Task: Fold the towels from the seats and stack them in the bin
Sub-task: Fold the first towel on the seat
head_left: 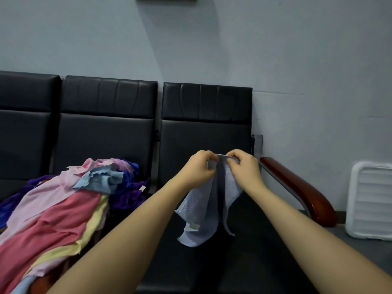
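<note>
Above the right-hand black seat (203, 251), both hands meet at the top edge of a pale blue towel (203, 209): the left hand (198, 169) has its fingers curled round the bunched upper hem, and the right hand (244, 168) pinches the same hem just beside it, so the two sets of knuckles are nearly touching. From that grip the cloth hangs down between the forearms in loose, uneven drapes, its lower corners apart and a small label showing near the bottom. To do this step well, I judge the hands should slide apart along the hem until each holds a true corner, letting the towel fall flat before any crease is made; folding from a bunched grip would likely trap wrinkles. Further left, a heap of unfolded towels (63, 209) in pink, coral, yellow, blue and purple lies over the neighbouring seats. Off to the right, past the wooden armrest (301, 192), stands a white ribbed bin (371, 200), well apart from the hands.
</note>
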Available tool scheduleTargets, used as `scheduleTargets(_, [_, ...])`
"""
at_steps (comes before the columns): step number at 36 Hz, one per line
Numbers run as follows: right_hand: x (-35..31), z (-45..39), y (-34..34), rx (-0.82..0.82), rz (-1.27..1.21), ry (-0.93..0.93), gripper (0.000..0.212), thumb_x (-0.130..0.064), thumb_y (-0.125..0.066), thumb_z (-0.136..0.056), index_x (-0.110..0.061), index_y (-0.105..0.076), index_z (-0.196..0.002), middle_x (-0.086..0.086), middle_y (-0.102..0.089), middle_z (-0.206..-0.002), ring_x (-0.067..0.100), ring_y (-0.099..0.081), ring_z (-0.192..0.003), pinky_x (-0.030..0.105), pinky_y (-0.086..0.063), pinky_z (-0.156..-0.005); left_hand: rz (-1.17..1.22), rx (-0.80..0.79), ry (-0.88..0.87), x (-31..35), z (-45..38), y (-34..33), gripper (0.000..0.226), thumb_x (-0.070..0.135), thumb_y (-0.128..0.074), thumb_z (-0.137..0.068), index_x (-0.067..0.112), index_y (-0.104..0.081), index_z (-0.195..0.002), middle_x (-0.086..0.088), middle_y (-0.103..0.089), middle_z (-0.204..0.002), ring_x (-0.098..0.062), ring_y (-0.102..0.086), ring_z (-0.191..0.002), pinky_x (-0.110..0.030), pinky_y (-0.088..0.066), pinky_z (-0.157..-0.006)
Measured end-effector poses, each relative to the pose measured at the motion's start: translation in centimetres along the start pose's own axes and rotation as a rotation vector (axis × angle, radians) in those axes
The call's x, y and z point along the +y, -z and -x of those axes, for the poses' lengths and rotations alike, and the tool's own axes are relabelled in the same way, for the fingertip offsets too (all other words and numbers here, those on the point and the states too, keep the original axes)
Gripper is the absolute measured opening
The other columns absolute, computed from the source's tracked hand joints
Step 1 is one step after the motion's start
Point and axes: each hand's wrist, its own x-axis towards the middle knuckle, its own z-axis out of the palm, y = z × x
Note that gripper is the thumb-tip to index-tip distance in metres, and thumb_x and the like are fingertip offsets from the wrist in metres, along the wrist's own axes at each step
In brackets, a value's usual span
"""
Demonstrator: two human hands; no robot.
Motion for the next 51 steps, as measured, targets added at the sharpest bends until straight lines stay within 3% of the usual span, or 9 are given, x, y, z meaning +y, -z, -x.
scheduleTargets(5, [0.9, -0.2, 1.7, 0.025, 0.213, 0.019, 0.014, -0.024, -0.041, -0.100, -0.024, -0.055, -0.097, -0.003, -0.060, -0.085, 0.018, -0.059, -0.080, 0.038, -0.051, -0.069, 0.118, -0.014, 0.176, -0.2, 0.4, -1.0, 0.020, 0.010, -0.047, -0.092, 0.014, -0.033, -0.106, -0.006, -0.055, -0.085, -0.017, -0.050, -0.072, -0.029, -0.041, -0.061])
scheduleTargets(9, [1.3, -0.5, 2.5, 0.005, 0.484, 0.044, 0.017, -0.024, -0.038, -0.100, -0.015, -0.052, -0.101, 0.000, -0.055, -0.088, 0.021, -0.054, -0.077, 0.031, -0.040, -0.062, -0.251, -0.086, 0.255, -0.3, 0.1, -1.4, 0.018, 0.029, -0.039, -0.098, 0.013, -0.044, -0.093, -0.002, -0.053, -0.084, -0.026, -0.053, -0.079, -0.032, -0.037, -0.063])
scheduleTargets(19, [3.1, -1.7, 4.2, -0.046, 0.567, -0.030, 0.023, -0.013, -0.035, -0.096, -0.001, -0.054, -0.103, 0.015, -0.053, -0.110, 0.033, -0.051, -0.101, 0.039, -0.040, -0.081, -0.807, -0.082, -0.093, -1.9, -0.3, 0.2, 0.057, 0.072, -0.044, -0.083, 0.015, -0.039, -0.079, 0.005, -0.044, -0.065, -0.021, -0.049, -0.066, -0.029, -0.031, -0.058])
scheduleTargets(26, [4.4, -2.3, 5.0, -0.012, 0.521, -0.117, 0.024, 0.001, -0.040, -0.088, 0.000, -0.053, -0.108, 0.019, -0.048, -0.117, 0.036, -0.046, -0.110, 0.042, -0.038, -0.092, -0.815, -0.154, -0.048, -3.4, -1.5, 1.1, 0.019, 0.028, -0.046, -0.096, 0.010, -0.048, -0.103, -0.006, -0.056, -0.104, -0.027, -0.057, -0.091, -0.031, -0.037, -0.064])
scheduleTargets(33, [6.0, -2.6, 4.2, 0.103, 0.586, -0.225, 0.019, -0.016, -0.046, -0.097, -0.006, -0.062, -0.093, 0.014, -0.057, -0.103, 0.035, -0.057, -0.089, 0.033, -0.037, -0.066, -0.923, -0.028, 0.177, -5.1, -1.5, 0.3, 0.020, -0.001, -0.053, -0.087, 0.009, -0.053, -0.104, -0.006, -0.049, -0.106, -0.024, -0.054, -0.091, -0.031, -0.035, -0.065])
scheduleTargets(38, [7.6, -4.6, 2.2, 0.183, 0.283, -0.353, 0.020, -0.007, -0.050, -0.093, -0.009, -0.068, -0.086, 0.009, -0.060, -0.081, 0.027, -0.055, -0.073, 0.029, -0.043, -0.063, -0.787, 0.125, 0.341, -6.4, -3.3, -0.3, 0.014, -0.001, -0.050, -0.088, 0.009, -0.051, -0.097, -0.006, -0.050, -0.099, -0.024, -0.051, -0.072, -0.033, -0.034, -0.059])
scheduleTargets(41, [8.6, -6.2, 1.0, 0.239, 0.022, -0.367, 0.026, 0.002, -0.045, -0.090, -0.008, -0.069, -0.085, 0.015, -0.068, -0.085, 0.032, -0.064, -0.077, 0.039, -0.057, -0.069, -0.576, 0.230, 0.417, -7.5, -5.0, -0.7, 0.011, -0.001, -0.045, -0.092, 0.007, -0.052, -0.094, -0.010, -0.053, -0.102, -0.028, -0.053, -0.079, -0.035, -0.039, -0.065])
scheduleTargets(46, [8.9, -8.6, 0.2, 0.338, -0.122, -0.301, 0.027, 0.001, -0.047, -0.092, -0.007, -0.071, -0.102, 0.011, -0.067, -0.105, 0.019, -0.058, -0.091, 0.023, -0.040, -0.075, -0.049, 0.454, 0.506, -8.8, -8.2, -0.5, 0.025, 0.001, -0.040, -0.095, -0.001, -0.061, -0.107, -0.016, -0.059, -0.112, -0.021, -0.052, -0.091, -0.030, -0.042, -0.072])
scheduleTargets(51, [9.0, -8.9, 0.2, 0.378, -0.215, -0.231, 0.029, 0.000, -0.043, -0.095, -0.009, -0.067, -0.108, 0.008, -0.063, -0.113, 0.016, -0.057, -0.101, 0.025, -0.045, -0.086, 0.043, 0.546, 0.367, -8.6, -8.1, -0.5, 0.023, 0.005, -0.042, -0.097, 0.002, -0.060, -0.111, -0.012, -0.051, -0.120, -0.011, -0.046, -0.091, -0.020, -0.037, -0.081])
